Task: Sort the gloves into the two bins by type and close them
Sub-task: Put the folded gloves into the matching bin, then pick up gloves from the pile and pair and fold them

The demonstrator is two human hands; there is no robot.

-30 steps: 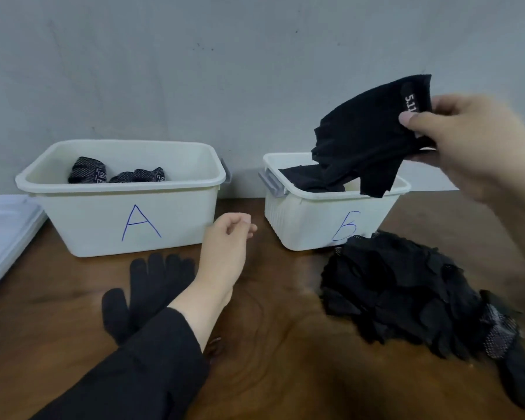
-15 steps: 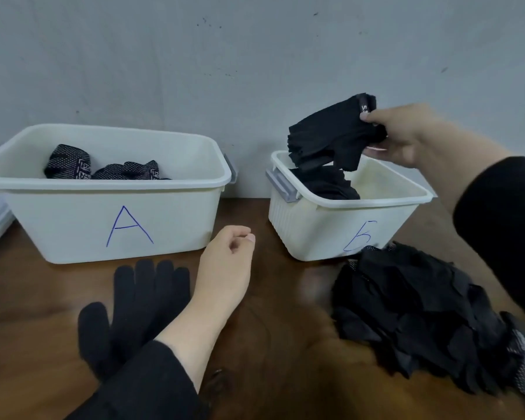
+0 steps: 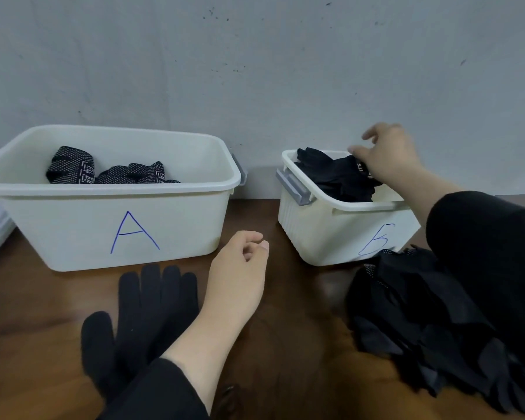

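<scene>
Right hand (image 3: 388,156) on black glove (image 3: 343,177) inside bin Б (image 3: 325,234).

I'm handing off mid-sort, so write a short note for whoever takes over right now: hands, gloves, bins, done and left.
Right hand: over bin Б, fingers on the black glove it has lowered in; whether it grips it, I cannot tell.
Left hand: loosely curled, holding nothing, between the bins.
Bin A: dotted gloves inside.
On the table: one black knit glove before bin A, a pile of black gloves before bin Б.
Left: sort these, close both bins.
</scene>
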